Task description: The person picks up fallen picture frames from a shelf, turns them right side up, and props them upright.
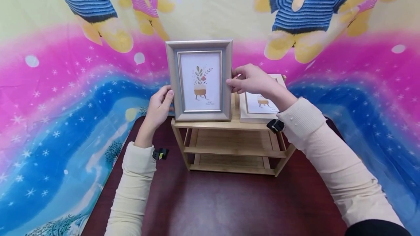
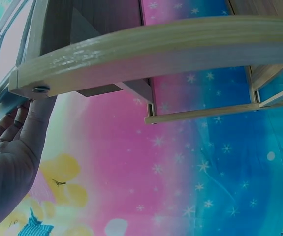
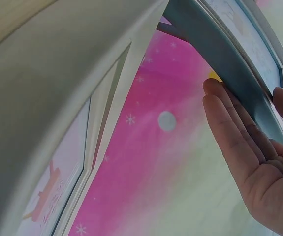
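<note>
A silver-grey picture frame (image 1: 199, 116) with a plant print stands upright on the left part of a wooden rack's top (image 1: 210, 124). The left hand (image 1: 158, 108) holds its left edge, thumb in front and fingers behind; in the left wrist view this hand (image 2: 13, 152) reaches the frame beside the rack's corner. At the right edge, the right hand (image 1: 254, 81) pinches the frame, thumb on the front. In the right wrist view the right hand (image 3: 259, 162) has its fingers extended behind the grey frame (image 3: 230, 64).
A white picture frame (image 1: 259, 118) is on the right part of the rack's top, partly hidden by the right forearm. Two lower shelves (image 1: 229, 141) lie beneath. The rack stands on a dark red table (image 1: 213, 203) before a patterned cloth backdrop (image 1: 210, 10).
</note>
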Action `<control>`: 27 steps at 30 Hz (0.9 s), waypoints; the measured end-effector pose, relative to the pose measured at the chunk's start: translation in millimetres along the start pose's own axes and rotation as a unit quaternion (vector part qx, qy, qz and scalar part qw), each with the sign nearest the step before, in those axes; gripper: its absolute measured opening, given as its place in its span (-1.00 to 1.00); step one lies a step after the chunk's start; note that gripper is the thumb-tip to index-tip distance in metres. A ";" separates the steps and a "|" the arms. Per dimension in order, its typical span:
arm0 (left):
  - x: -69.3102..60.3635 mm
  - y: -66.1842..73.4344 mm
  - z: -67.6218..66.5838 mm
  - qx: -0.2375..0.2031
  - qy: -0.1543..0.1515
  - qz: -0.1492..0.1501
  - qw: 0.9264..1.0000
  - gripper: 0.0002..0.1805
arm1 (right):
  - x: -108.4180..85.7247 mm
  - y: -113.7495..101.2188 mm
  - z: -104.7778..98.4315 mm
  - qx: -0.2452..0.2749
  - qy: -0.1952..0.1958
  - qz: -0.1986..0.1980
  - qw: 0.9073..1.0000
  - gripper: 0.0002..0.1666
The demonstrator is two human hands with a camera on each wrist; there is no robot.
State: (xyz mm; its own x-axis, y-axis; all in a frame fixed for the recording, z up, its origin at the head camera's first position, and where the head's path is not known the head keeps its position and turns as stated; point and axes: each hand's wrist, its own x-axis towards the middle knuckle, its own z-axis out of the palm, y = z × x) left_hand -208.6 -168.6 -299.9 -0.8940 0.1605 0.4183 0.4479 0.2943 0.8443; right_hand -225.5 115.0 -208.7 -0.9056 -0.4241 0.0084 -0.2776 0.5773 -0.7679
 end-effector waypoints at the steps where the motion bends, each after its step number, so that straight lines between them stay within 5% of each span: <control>1: -0.5 -0.1 -0.1 0.005 0.000 0.002 1.000 -0.59 | -0.7 0.1 -0.1 -0.002 -0.001 0.000 1.000 -0.61; 20: -8.5 3.8 1.2 0.030 0.012 0.017 0.999 -0.58 | -10.7 4.6 1.6 -0.002 0.003 -0.012 1.000 -0.56; 24: -14.5 7.7 3.1 0.065 0.071 0.066 0.993 -0.60 | -20.5 7.0 -4.8 -0.005 0.016 -0.021 1.000 -0.54; 27: -24.1 16.3 7.6 0.091 0.153 0.138 0.974 -0.65 | -34.7 10.3 -11.2 -0.006 0.040 -0.027 0.999 -0.61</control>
State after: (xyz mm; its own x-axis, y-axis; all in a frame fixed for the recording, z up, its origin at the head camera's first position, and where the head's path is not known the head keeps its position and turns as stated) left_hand -179.7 -160.5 -298.8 -0.6891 -0.0229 0.7243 0.6413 0.4463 0.6242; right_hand -200.5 143.4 -209.8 -0.9116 -0.3987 0.1005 -0.3302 0.5641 -0.7569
